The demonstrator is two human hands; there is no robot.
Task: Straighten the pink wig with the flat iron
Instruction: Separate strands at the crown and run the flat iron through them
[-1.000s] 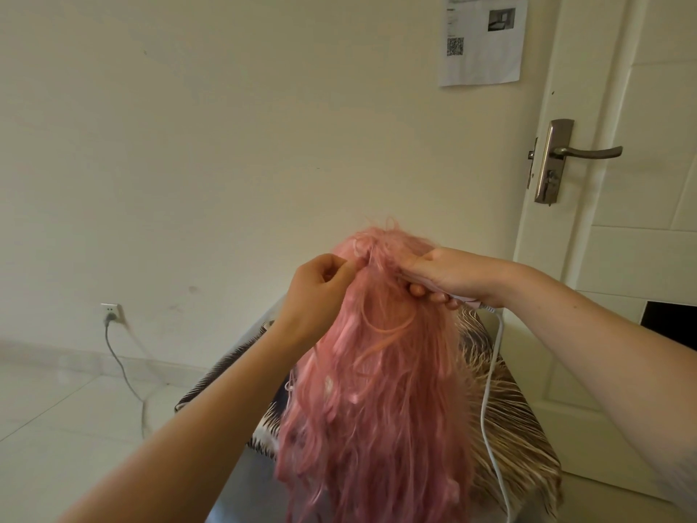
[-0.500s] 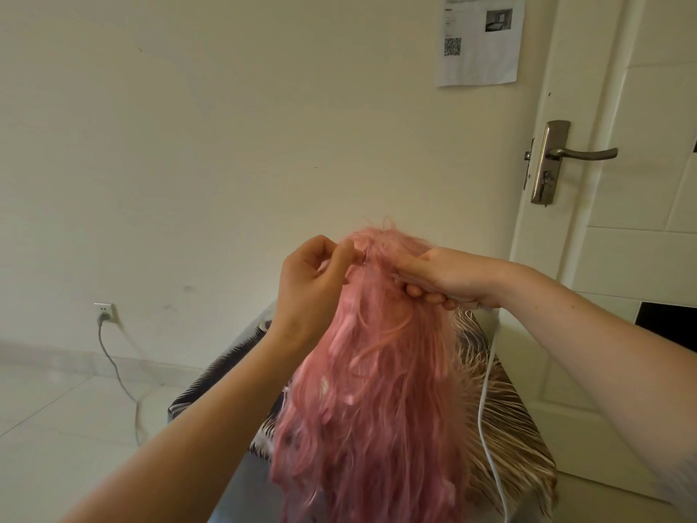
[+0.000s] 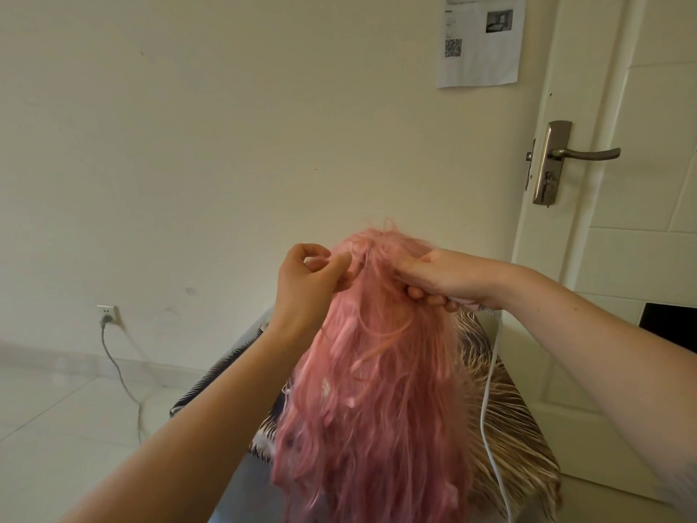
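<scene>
A long pink wig hangs down in the middle of the view, its crown at the height of both hands. My left hand is at the crown's left side, thumb and fingers pinching a few pink strands. My right hand grips the pink flat iron at the crown's right side; only the iron's rear end shows under my palm, and its plates are hidden by my hand and the hair. A white cord runs down from the iron's end.
Under the wig lies a brown-and-white striped cushion on a seat. A wall socket with a grey cable sits low on the left wall. A white door with a metal handle stands at the right.
My left hand has lifted slightly and loosened, its fingers now pinching strands at the crown's left. My right hand with the iron has stayed at the crown.
</scene>
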